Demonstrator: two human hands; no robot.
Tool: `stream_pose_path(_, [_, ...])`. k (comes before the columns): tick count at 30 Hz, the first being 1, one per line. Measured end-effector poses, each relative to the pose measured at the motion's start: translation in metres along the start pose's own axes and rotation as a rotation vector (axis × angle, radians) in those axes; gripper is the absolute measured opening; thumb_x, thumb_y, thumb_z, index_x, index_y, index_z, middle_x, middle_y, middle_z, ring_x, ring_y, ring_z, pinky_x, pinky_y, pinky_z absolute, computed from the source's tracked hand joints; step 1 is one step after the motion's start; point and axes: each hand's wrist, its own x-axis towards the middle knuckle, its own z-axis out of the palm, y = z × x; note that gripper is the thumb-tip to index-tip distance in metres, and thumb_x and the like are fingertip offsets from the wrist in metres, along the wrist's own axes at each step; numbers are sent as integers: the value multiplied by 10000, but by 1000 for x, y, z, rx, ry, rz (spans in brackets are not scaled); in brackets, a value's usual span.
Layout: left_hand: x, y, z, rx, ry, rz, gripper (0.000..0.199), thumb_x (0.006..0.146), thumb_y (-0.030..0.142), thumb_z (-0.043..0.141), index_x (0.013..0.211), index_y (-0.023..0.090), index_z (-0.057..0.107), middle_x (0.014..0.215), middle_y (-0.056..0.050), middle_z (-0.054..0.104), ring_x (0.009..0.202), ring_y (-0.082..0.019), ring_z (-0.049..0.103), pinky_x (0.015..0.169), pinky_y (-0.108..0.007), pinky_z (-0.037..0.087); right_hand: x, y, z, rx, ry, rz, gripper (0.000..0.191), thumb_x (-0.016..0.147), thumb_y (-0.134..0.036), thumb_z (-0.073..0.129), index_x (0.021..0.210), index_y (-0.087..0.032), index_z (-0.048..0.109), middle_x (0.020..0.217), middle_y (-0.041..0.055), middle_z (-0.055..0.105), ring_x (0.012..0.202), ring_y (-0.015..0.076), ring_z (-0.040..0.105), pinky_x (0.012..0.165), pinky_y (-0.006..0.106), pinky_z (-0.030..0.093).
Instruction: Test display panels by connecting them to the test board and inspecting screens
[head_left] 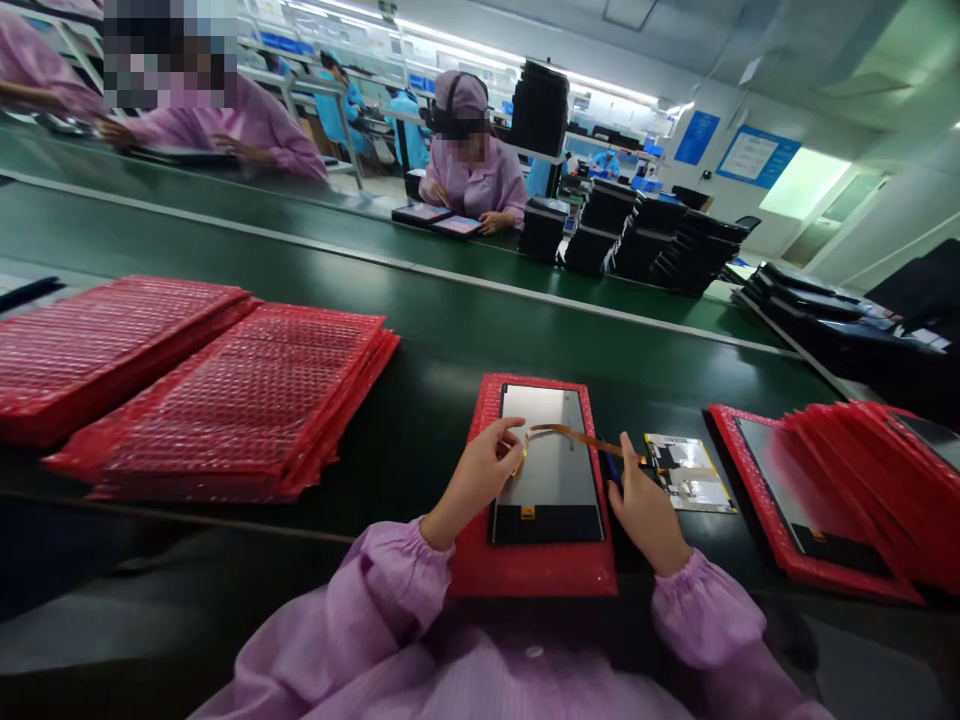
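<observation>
A copper-coloured flex cable arches above a display panel, whose back is silver with a black lower band. My left hand is closed over the panel, thumb and fingers pinching the cable's left end. At the cable's other end, my right hand has its fingers closed about it, near the panel's right edge. Under the panel lies a red bubble-wrap bag. Just right of my right hand rests a flat board with silver and black parts. A thin dark blue object shows partly beside my right thumb.
Red bubble-wrap bags are stacked at left. More red bags with panels lie at right. Across the green table, a co-worker handles tablet-like devices beside stacked black trays. Another person works at far left.
</observation>
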Motion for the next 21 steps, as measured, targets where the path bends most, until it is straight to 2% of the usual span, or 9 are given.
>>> stream_pose_path(2, [6, -1, 1, -7, 1, -11, 400, 736, 278, 623, 1115, 153, 594, 721, 14, 595, 535, -124, 564, 480, -236, 436, -15, 13, -12, 83, -95, -75, 561, 815, -170, 431, 1374, -178, 479, 868, 102, 705, 745, 274, 651, 679, 393, 471])
stream_pose_path(4, [10, -2, 1, -20, 11, -25, 401, 729, 301, 639, 1095, 146, 591, 706, 16, 590, 486, -123, 550, 429, -235, 413, -34, 27, -27, 237, -155, -113, 399, 804, -209, 465, 1142, -232, 676, 852, 70, 711, 778, 249, 649, 699, 367, 481])
stream_pose_path(7, [13, -7, 2, -45, 42, -32, 370, 732, 304, 642, 1061, 142, 592, 694, 16, 593, 486, -119, 557, 436, -230, 413, -56, 39, -44, 799, -76, 36, 280, 853, -341, 489, 1000, -234, 702, 753, 37, 689, 657, 192, 618, 544, 286, 454])
stream_pose_path(10, [12, -11, 4, -70, 78, -20, 340, 736, 287, 642, 1041, 146, 594, 696, 16, 603, 533, -113, 566, 494, -225, 435, -58, 24, -43, 1325, 57, 154, 277, 804, -381, 611, 1025, -218, 649, 738, 28, 686, 611, 164, 587, 486, 251, 416])
stream_pose_path(13, [9, -13, 5, -100, 93, -9, 331, 740, 302, 646, 1025, 143, 594, 679, 18, 602, 544, -111, 562, 517, -226, 440, -43, -12, -25, 1366, 144, 123, 265, 736, -333, 742, 935, -224, 605, 691, -13, 662, 587, 133, 557, 539, 240, 438])
stream_pose_path(15, [8, -13, 4, -124, 99, -5, 337, 750, 331, 640, 1023, 140, 591, 676, 18, 597, 548, -110, 566, 512, -220, 430, -30, -40, -9, 1350, 136, 96, 235, 776, -399, 712, 774, -221, 559, 536, -65, 540, 456, 100, 454, 448, 218, 375])
stream_pose_path(17, [6, -13, 3, -148, 110, -4, 356, 760, 367, 631, 1026, 136, 586, 694, 10, 602, 551, -109, 569, 502, -217, 420, -18, -64, 6, 1347, 82, 70, 331, 832, -496, 613, 682, -217, 517, 433, -95, 401, 360, 83, 336, 365, 209, 289])
stream_pose_path(19, [5, -13, 2, -170, 124, -4, 368, 761, 398, 633, 1011, 132, 591, 723, -3, 615, 557, -107, 571, 504, -217, 421, -10, -81, 17, 1331, 19, 43, 384, 874, -565, 499, 729, -212, 544, 419, -95, 387, 335, 90, 341, 347, 209, 297])
stream_pose_path(21, [4, -13, 2, -194, 139, -3, 372, 764, 427, 637, 987, 131, 605, 735, -12, 622, 561, -106, 574, 505, -215, 419, -6, -90, 23, 1293, -20, 26, 388, 863, -580, 511, 792, -203, 569, 470, -69, 479, 369, 105, 425, 362, 215, 344])
